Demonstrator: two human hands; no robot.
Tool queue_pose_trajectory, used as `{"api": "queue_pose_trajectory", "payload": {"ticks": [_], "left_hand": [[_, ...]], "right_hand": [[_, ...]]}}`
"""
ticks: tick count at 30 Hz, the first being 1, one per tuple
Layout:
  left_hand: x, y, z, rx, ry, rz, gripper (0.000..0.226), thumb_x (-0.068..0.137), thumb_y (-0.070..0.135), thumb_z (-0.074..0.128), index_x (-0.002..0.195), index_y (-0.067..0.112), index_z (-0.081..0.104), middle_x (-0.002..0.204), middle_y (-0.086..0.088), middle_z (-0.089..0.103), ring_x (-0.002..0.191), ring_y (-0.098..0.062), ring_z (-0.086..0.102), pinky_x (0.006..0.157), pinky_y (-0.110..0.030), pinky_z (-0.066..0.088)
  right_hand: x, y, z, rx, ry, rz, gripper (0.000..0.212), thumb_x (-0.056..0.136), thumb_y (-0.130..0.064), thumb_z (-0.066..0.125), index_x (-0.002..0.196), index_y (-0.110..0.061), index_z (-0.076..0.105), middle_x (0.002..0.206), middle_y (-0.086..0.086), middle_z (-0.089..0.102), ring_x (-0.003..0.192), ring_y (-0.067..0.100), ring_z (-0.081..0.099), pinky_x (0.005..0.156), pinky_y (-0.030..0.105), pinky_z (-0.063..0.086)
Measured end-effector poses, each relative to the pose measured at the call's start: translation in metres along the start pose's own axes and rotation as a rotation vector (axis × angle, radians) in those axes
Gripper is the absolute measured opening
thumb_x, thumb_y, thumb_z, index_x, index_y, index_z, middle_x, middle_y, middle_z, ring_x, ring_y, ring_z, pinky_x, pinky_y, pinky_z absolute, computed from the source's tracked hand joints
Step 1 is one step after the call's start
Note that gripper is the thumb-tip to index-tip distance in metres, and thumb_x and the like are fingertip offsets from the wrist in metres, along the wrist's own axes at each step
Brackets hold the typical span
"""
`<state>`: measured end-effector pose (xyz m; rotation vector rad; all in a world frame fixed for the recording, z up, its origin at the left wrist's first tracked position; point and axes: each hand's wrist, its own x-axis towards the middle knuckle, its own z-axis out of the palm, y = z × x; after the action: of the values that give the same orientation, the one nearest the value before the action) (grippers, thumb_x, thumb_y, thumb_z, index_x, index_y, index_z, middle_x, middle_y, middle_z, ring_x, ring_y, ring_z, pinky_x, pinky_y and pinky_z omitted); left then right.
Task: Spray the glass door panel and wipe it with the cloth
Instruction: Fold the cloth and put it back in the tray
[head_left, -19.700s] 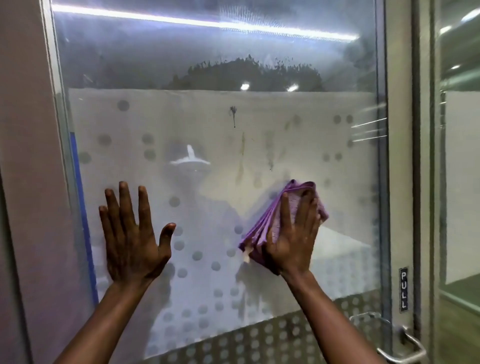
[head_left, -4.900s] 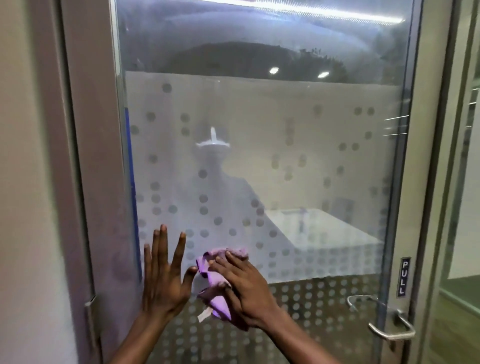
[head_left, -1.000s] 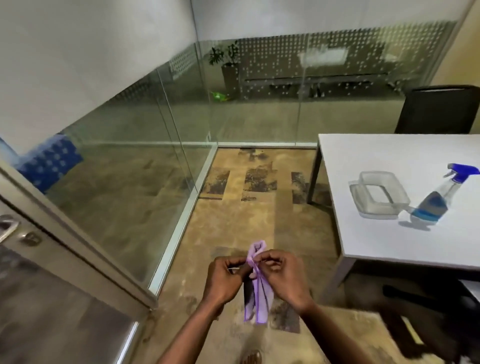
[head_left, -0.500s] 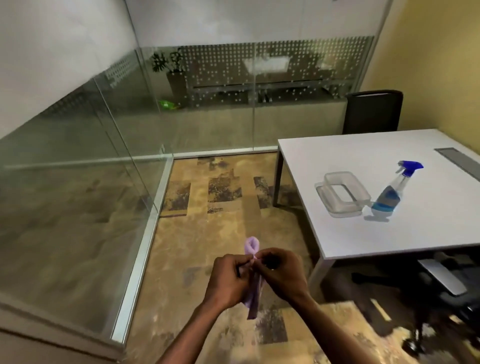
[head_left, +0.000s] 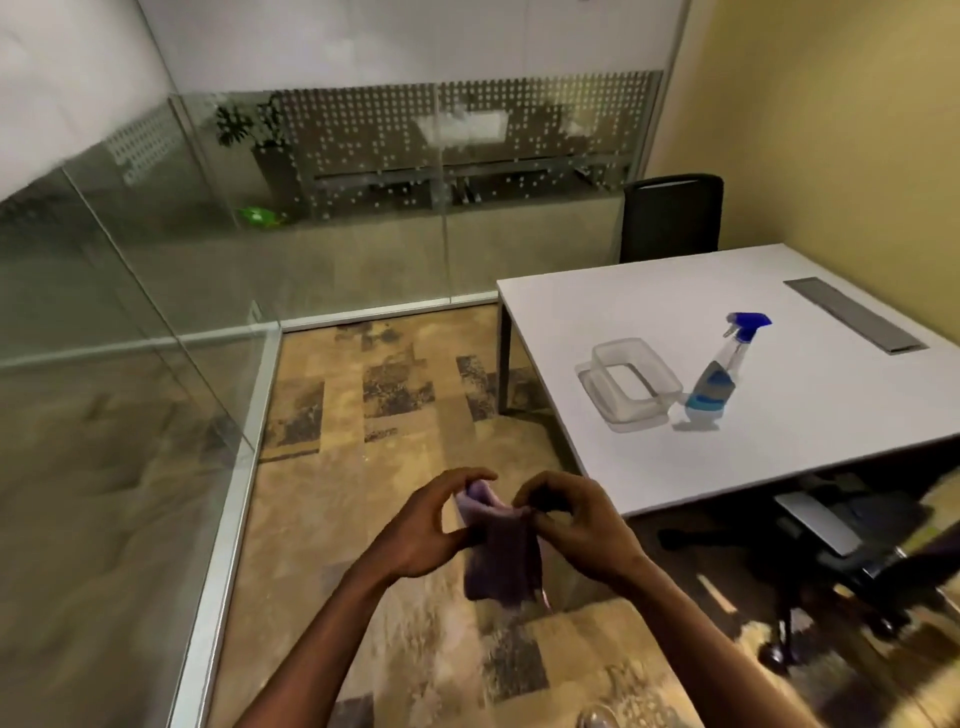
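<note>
A purple cloth (head_left: 503, 558) hangs folded between both hands, low in the middle of the view above the carpet. My left hand (head_left: 428, 525) pinches its left top edge and my right hand (head_left: 576, 530) pinches its right top edge. A clear spray bottle (head_left: 719, 376) with a blue trigger and some blue liquid stands on the white table (head_left: 810, 431) to the right, out of reach of either hand. The glass door panel is not in view; glass partition walls (head_left: 130, 322) run along the left and the back.
A clear plastic container (head_left: 631, 384) sits on its lid beside the spray bottle. A black chair (head_left: 672, 215) stands behind the table and an office chair (head_left: 852, 540) is tucked under its near edge. Patterned carpet (head_left: 395, 415) lies between the partition and the table.
The view has swung right from the door toward the table. Both hands have spread apart slightly, opening the cloth's top fold wider.
</note>
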<state>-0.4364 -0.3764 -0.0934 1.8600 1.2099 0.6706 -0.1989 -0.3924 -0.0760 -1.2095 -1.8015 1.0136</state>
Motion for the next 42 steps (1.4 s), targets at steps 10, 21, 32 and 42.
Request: {"api": "queue_pose_trajectory", "payload": {"ticks": [10,21,32,42], "left_hand": [[0.092,0.031,0.027,-0.267,0.119,-0.041,0.049,0.077,0.018,0.089,0.119,0.028,0.065,0.091,-0.016,0.066,0.076,-0.027,0.066,0.073,-0.041,0.058],[0.199,0.12,0.075,-0.471,0.229,-0.007,0.056,0.075,0.014,0.084,0.127,0.029,0.069,0.096,-0.004,0.068,0.091,-0.017,0.072,0.08,-0.029,0.06],[0.236,0.087,0.133,-0.93,0.259,-0.298,0.089,0.057,0.035,0.098,0.131,-0.001,0.064,0.132,-0.024,0.067,0.122,-0.029,0.065,0.098,-0.029,0.058],[0.256,0.043,0.165,-1.205,0.036,-0.385,0.081,0.073,0.007,0.089,0.145,0.013,0.053,0.143,-0.019,0.06,0.125,-0.03,0.064,0.097,-0.041,0.059]], "right_hand": [[0.035,0.071,-0.095,0.22,0.198,0.12,0.045,0.09,0.014,0.056,0.08,-0.025,0.075,0.082,-0.003,0.074,0.081,0.017,0.069,0.079,0.051,0.061],[0.079,0.112,-0.211,0.496,-0.015,0.186,0.073,0.08,-0.009,0.085,0.143,-0.031,0.055,0.126,-0.002,0.072,0.11,0.026,0.072,0.092,0.038,0.062],[0.098,0.148,-0.218,0.482,0.068,0.226,0.009,0.098,-0.033,0.067,0.104,-0.036,0.072,0.104,-0.014,0.078,0.107,0.018,0.074,0.085,0.031,0.063],[0.135,0.185,-0.214,0.805,-0.056,0.437,0.051,0.092,-0.041,0.071,0.139,-0.025,0.06,0.13,0.005,0.072,0.12,0.025,0.07,0.103,0.045,0.057]]}}
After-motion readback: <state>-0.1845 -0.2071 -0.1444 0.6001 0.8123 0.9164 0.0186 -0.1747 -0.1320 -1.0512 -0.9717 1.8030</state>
